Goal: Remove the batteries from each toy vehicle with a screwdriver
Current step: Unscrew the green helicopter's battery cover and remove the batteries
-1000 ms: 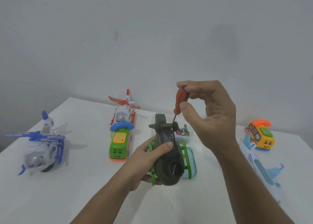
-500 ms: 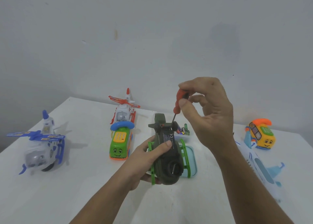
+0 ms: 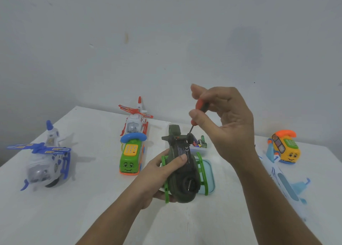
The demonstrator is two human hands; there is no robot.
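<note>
Above, right grip (image 3: 225, 126) pinches screwdriver (image 3: 200, 105) — tip at helicopter (image 3: 185, 172) in left grip (image 3: 159, 174).

The single camera rides on my head, looking forward and down over the white table (image 3: 74, 217) toward the grey wall (image 3: 166, 41) at the far side. It sits close: my forearms come in from the near edge, and my left hand (image 3: 161, 172) and right hand (image 3: 227, 126) fill the middle. The wide lens takes in the table from the blue helicopter (image 3: 44, 159) at left to the yellow toy (image 3: 285, 148) at right.
</note>
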